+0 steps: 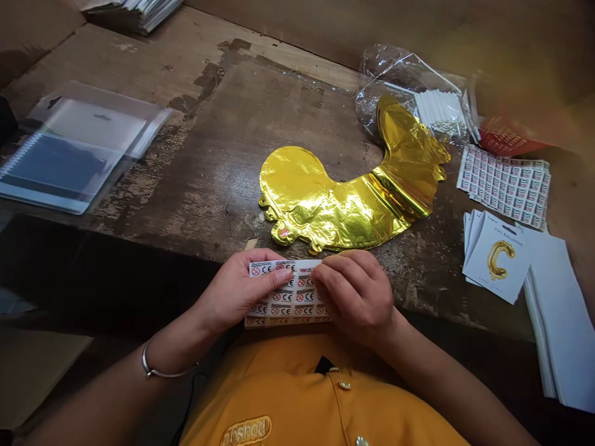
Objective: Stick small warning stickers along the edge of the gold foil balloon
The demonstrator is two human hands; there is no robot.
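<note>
A sheet of small CE warning stickers (pixel 286 297) is held close to my body at the table's front edge. My left hand (pixel 237 291) grips its left side, thumb on top. My right hand (pixel 356 294) is curled over the sheet's right part, fingertips pinching at a sticker near the top. Just beyond them a flat gold foil balloon (pixel 348 192), shaped like a curved letter, lies on the worn wooden table (pixel 218 142).
Clear plastic sleeves (pixel 79 148) lie at the left. At the right sit another sticker sheet (pixel 506 183), a stack of white header cards (pixel 499 257) printed with a gold C, and a plastic bag of white straws (pixel 437 108).
</note>
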